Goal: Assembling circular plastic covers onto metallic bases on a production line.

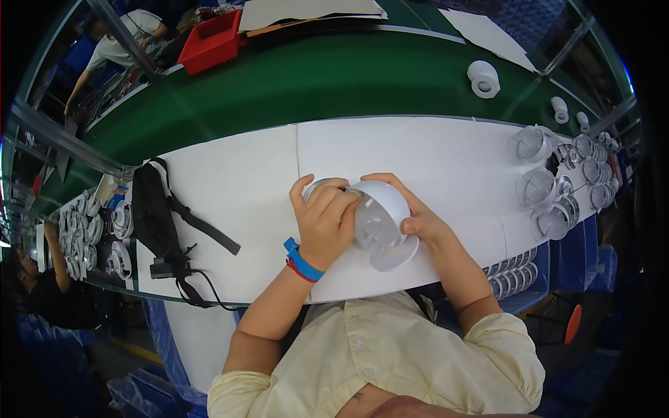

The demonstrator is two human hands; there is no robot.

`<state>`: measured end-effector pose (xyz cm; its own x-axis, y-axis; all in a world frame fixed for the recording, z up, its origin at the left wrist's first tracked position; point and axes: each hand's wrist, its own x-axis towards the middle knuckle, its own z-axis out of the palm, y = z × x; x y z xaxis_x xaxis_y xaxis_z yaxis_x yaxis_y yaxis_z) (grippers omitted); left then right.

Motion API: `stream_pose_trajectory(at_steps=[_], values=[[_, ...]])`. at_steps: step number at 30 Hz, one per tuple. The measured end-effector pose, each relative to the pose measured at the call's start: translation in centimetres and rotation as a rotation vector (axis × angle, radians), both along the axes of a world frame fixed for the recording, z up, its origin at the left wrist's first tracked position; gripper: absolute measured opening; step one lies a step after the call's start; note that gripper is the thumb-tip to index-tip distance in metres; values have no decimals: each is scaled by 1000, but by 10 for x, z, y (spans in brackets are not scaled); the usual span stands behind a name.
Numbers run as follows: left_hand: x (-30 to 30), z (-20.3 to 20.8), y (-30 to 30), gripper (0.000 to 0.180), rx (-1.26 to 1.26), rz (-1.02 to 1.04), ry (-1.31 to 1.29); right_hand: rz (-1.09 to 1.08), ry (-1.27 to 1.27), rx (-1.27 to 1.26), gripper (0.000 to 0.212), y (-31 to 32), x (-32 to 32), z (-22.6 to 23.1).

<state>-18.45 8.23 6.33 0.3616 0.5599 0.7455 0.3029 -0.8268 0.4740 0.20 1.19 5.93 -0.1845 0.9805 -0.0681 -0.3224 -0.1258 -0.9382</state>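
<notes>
In front of my chest, my right hand is closed around a white rounded housing, fingers over its top and thumb at its near side. The housing is tilted, and its clear, see-through bowl-like part faces left and toward me. My left hand, with a blue band at the wrist, is curled at the left side of the housing. Its fingers close on a round grey-and-white piece, mostly hidden behind them. Whether that piece touches the housing is not visible.
A black strapped pouch lies on the white tabletop. Clear domes cluster at right; ring-shaped parts at far left. Beyond runs a green conveyor belt carrying white cylindrical parts; a red tray stands along its far edge.
</notes>
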Motion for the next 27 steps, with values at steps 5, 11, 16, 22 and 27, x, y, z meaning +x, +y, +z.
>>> stream_pose_trajectory(at_steps=[5, 11, 16, 22, 27], values=[[-24, 6, 1, 25, 27, 209, 36, 11, -171, 79, 112, -6, 14, 17], [-75, -35, 16, 57, -1303, -255, -50, -136, -450, 52, 104, -5, 25, 16], [-62, -48, 17, 71, -1199, -305, -45, -198, -580, 95, 101, -1, 11, 6], [-51, -50, 18, 76, -988, -263, 90, -286, -518, 62, 99, -4, 10, 1], [-47, -37, 24, 69, -981, -271, 197, -294, -510, 75, 99, -5, 13, -1]])
